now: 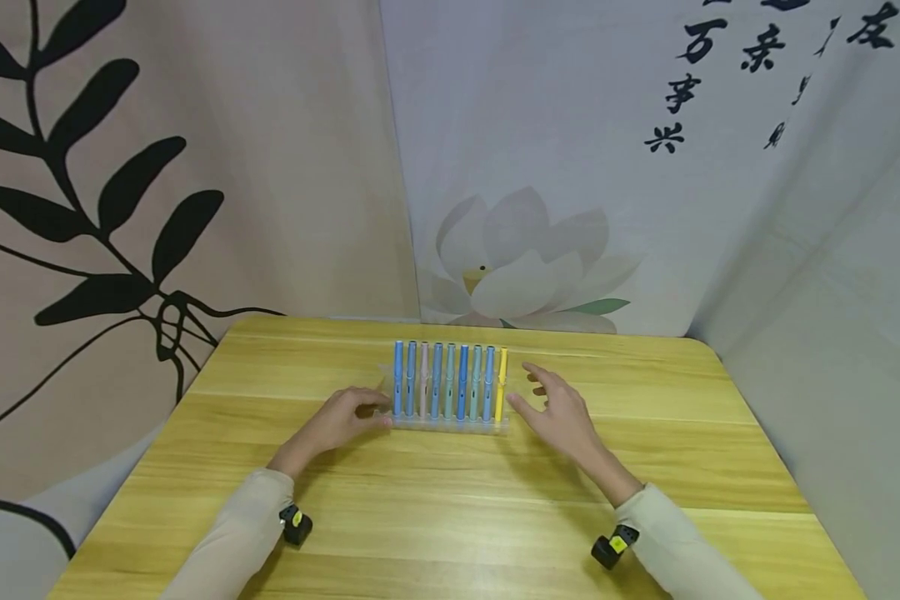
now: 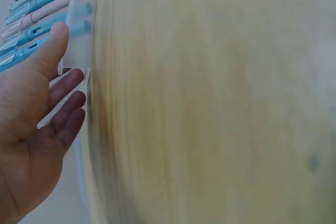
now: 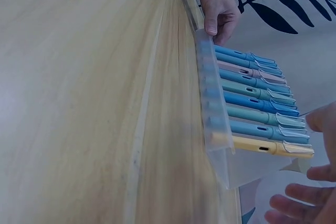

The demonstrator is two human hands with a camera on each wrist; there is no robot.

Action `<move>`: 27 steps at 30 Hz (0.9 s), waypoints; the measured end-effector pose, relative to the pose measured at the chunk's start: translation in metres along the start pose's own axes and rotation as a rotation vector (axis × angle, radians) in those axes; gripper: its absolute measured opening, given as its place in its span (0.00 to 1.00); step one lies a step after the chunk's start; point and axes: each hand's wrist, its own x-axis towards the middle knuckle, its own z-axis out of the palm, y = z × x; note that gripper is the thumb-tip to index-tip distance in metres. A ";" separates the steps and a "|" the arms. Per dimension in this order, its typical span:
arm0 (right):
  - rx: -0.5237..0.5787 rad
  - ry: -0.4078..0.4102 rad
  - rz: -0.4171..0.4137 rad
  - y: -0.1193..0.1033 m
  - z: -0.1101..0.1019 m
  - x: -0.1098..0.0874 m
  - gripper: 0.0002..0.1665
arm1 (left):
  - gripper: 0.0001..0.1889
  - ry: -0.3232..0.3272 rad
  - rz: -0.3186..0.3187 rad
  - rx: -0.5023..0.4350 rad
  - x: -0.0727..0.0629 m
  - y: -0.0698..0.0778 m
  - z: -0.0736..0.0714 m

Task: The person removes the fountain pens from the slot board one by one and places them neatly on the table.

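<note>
A clear plastic pen stand (image 1: 450, 426) holds several capped pens in an upright row, mostly blue and green, with one pink pen (image 1: 423, 379) and a yellow pen (image 1: 502, 383) at the right end. My left hand (image 1: 342, 417) grips the stand's left end, and in the left wrist view the thumb (image 2: 55, 40) lies on its front while the fingers curl behind. Beside the yellow pen is my right hand (image 1: 558, 417), fingers spread and holding nothing. In the right wrist view that hand (image 3: 315, 182) stands apart from the stand.
The stand rests on a yellow wood-grain table (image 1: 450, 517). Behind the table's far edge hangs a pale cloth (image 1: 307, 167) with black leaves, a lotus print (image 1: 532, 258) and dark characters. Small black cameras are strapped at both wrists.
</note>
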 end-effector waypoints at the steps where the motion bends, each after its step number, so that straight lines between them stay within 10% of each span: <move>1: 0.011 -0.004 0.004 0.000 0.001 0.001 0.37 | 0.22 0.000 0.005 0.001 0.000 -0.001 0.000; 27: 0.197 -0.002 0.087 0.002 0.025 0.018 0.30 | 0.15 0.001 0.069 -0.050 -0.002 -0.004 0.002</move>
